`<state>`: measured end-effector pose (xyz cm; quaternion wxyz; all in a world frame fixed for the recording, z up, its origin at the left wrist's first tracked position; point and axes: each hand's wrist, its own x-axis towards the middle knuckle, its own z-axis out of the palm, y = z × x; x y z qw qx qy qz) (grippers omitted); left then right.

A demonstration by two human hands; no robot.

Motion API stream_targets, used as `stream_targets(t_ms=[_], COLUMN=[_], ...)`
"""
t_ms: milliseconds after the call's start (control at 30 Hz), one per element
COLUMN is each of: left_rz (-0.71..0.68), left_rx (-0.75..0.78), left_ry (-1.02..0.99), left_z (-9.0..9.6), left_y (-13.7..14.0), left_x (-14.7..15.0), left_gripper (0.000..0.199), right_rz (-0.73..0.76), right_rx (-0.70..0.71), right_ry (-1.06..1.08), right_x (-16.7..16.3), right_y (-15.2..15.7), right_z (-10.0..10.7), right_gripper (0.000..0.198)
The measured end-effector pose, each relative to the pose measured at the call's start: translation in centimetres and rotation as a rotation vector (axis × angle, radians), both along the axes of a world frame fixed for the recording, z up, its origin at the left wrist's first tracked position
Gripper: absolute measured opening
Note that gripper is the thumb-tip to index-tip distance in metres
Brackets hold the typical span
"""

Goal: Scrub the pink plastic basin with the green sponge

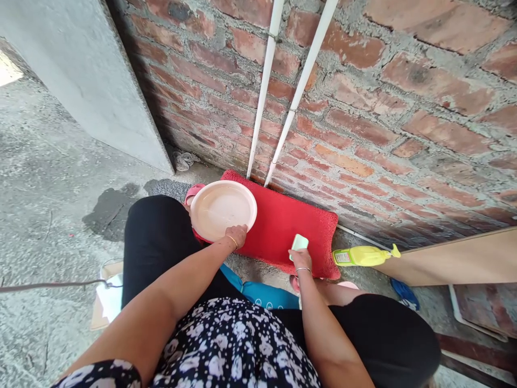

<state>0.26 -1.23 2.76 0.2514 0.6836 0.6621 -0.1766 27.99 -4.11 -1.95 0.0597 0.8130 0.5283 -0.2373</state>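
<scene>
My left hand point(237, 236) is closed on the near right rim of a pale pink basin point(197, 230), which has a shallow layer of clear water in it. The basin rests over the left end of a red mat point(278, 218) with a shaggy edge. Above the right part of the mat, my right hand point(302, 260) grips a pale green rectangular block point(299, 242); whether it is a brush or a soap bar is unclear, as its underside is hidden. A yellow pump bottle point(365, 256) lies beside the mat's right end.
A brick wall point(323, 124) with two white pipes point(262, 91) rises behind the mat. At left, a wet patch point(111, 213) marks the concrete floor. A tan board point(456, 256) and blue shoe point(405, 294) are at right; a carton point(99, 312) is at left.
</scene>
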Motion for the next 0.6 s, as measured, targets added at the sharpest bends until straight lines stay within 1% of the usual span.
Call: stream_targets(t_ms=[67,167,233,300,367,433,600], left_rz=[-0.005,-0.019,-0.025,-0.023,-0.018,-0.016,-0.012], left_rx=[0.012,0.032,0.037,0.036,0.033,0.029,0.014], left_ry=[-0.005,-0.011,-0.011,-0.006,-0.004,-0.007,-0.019], left_z=[-0.1,-0.1,-0.1,-0.2,-0.3,-0.4,-0.4], left_y=[-0.2,-0.5,-0.6,-0.6,-0.6,-0.4,-0.1], left_x=[-0.2,-0.4,-0.5,-0.5,-0.4,-0.3,-0.3], left_gripper=[0.033,0.033,0.032,0.032,0.031,0.032,0.033], right_rz=[0.036,0.176,0.235,0.219,0.154,0.054,-0.316], right_rx=[0.023,0.058,0.062,0.050,0.039,0.055,0.142], right_ry=[0.028,0.045,0.045,0.056,0.078,0.107,0.136], right_x=[-2.7,-5.8,-6.6,-6.3,-5.0,-3.0,2.3], right_y=[1.0,2.1,2.6,2.9,3.0,2.8,0.5], right_z=[0.0,0.1,0.2,0.2,0.1,-0.1,-1.2], right_gripper=[0.042,0.040,0.038,0.040,0.043,0.045,0.047])
